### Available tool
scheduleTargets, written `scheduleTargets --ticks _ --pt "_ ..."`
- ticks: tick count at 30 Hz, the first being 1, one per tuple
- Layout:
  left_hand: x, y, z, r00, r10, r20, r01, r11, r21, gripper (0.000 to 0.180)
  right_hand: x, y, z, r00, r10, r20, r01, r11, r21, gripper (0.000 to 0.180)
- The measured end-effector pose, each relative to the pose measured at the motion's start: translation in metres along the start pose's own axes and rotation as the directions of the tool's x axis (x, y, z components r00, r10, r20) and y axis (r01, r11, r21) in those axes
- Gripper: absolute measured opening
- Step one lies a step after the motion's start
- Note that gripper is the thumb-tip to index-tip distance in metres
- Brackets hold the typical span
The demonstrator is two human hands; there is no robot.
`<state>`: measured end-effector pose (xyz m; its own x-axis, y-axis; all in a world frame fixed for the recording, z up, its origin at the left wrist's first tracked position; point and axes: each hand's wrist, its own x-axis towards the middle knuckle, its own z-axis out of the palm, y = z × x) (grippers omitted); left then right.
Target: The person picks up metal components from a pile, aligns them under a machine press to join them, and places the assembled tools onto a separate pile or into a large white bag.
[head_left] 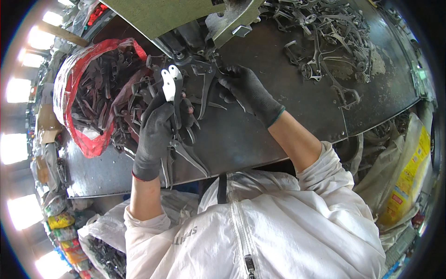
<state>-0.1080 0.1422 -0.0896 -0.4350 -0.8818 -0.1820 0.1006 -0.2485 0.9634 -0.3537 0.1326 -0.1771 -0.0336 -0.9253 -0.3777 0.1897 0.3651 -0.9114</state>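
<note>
My left hand (157, 135), in a dark grey work glove, is closed around several flat metal lever pieces (169, 86). Their rounded, bright ends have small holes and stick up past my fingers. At the machine's working head (186, 56) sits a grey curved metal lever (207, 88). My right hand (253, 95), gloved the same way, is beside it with curled fingers. It pinches a thin metal part at the head, mostly hidden by the fingers. More curved levers (188, 158) lie on the table under and beside my left hand.
A white and red sack (79, 125) full of dark metal levers lies open at the left. The machine's green frame (162, 16) overhangs the dark metal table (260, 135). A heap of metal handle frames (334, 42) covers the far right. Plastic sacks (399, 172) stand at the right.
</note>
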Motion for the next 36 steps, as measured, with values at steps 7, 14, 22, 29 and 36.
scheduleTargets --ticks 7,14,22,29,36 --pt "0.012 -0.003 0.023 0.990 0.023 0.141 -0.032 0.998 0.062 0.036 0.013 0.029 0.026 0.911 -0.412 0.013 0.386 0.864 0.323 0.019" --pt "0.061 -0.101 -0.044 0.987 0.102 0.121 -0.150 0.845 0.513 0.041 -0.007 -0.051 -0.112 0.453 -0.830 0.326 0.394 -0.142 -0.908 0.032" --pt "0.059 -0.059 -0.007 0.982 -0.187 -0.025 0.187 0.948 0.258 0.041 -0.006 -0.067 -0.290 0.837 -0.419 0.350 0.108 -0.502 -0.858 0.054" --pt "0.057 -0.051 -0.004 0.991 -0.124 -0.043 0.131 0.931 0.340 0.047 -0.006 -0.046 -0.114 0.688 -0.703 0.180 0.488 0.265 -0.832 0.033" --pt "0.080 -0.048 0.008 0.996 -0.086 -0.026 0.089 0.934 0.347 0.044 -0.011 -0.041 -0.025 0.979 -0.178 0.098 0.159 0.971 0.177 0.035"
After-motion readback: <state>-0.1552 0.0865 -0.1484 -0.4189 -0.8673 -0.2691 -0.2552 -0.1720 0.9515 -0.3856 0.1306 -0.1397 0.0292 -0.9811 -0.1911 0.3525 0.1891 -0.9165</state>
